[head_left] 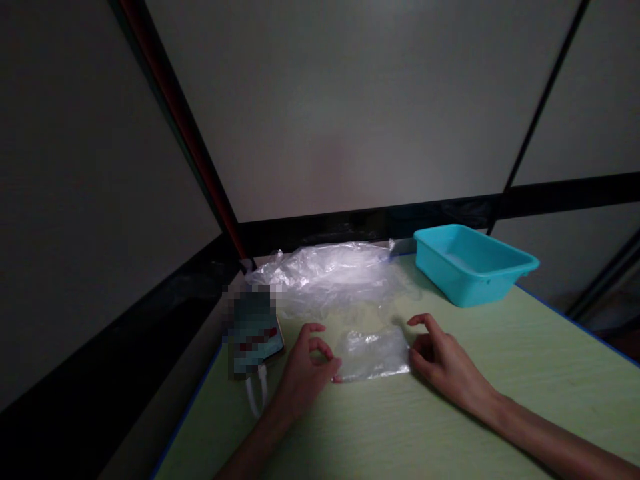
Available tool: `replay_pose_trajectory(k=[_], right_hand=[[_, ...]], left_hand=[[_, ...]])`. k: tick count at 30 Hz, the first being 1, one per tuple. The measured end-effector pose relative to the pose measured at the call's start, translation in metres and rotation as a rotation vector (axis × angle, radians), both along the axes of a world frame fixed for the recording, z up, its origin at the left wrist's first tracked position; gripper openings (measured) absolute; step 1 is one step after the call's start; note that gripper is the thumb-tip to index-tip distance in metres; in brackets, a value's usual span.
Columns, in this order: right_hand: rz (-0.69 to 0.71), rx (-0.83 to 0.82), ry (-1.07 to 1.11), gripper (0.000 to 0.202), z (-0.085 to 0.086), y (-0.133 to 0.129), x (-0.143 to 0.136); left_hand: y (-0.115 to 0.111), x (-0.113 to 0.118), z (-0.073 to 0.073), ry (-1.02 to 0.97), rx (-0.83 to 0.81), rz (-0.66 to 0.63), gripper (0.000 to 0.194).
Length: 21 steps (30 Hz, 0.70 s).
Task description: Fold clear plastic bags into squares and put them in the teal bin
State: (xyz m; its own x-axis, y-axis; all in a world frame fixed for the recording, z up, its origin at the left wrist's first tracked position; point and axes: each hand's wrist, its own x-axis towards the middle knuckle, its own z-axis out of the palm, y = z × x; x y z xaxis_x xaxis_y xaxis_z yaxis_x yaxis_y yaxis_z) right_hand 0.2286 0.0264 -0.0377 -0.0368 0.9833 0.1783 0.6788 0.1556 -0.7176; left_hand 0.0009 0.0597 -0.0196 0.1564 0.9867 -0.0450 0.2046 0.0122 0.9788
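Observation:
A small clear plastic bag [375, 353] lies flat on the green table [380, 433] between my hands. My left hand [310, 370] is at its left edge, thumb and a finger pinched at the lower left corner, the index finger curled apart. At the right edge is my right hand [440, 363], its thumb and a curled finger closed on the bag's side and its index finger raised. Behind the bag spreads a heap of crumpled clear plastic [330, 273].
A turquoise plastic basin [470, 267] stands at the back right of the table. At the left, a phone [257, 333], partly blurred out, has a white cable [257, 393] beside it. Dark-trimmed panels [360, 120] rise behind the table.

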Motion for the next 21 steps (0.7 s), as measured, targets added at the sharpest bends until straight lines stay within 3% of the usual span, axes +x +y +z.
replay_pose_trajectory(k=[6,9,13,21], right_hand=[[0.086,0.184,-0.193,0.024,0.009,-0.004,0.002],[0.227,0.319,-0.378,0.037,0.013,-0.006,0.001],[0.356,0.318,-0.611,0.059,0.006,-0.005,-0.003],[0.358,0.308,-0.684,0.059,-0.007,-0.003,-0.002]], left_hand=[[0.000,0.001,0.001,0.003,0.009,0.007,0.041],[0.000,0.000,0.000,0.003,0.013,0.010,0.039],[0.002,-0.001,-0.003,0.010,0.034,-0.003,0.036],[0.006,-0.005,-0.010,0.091,0.055,0.000,0.026]])
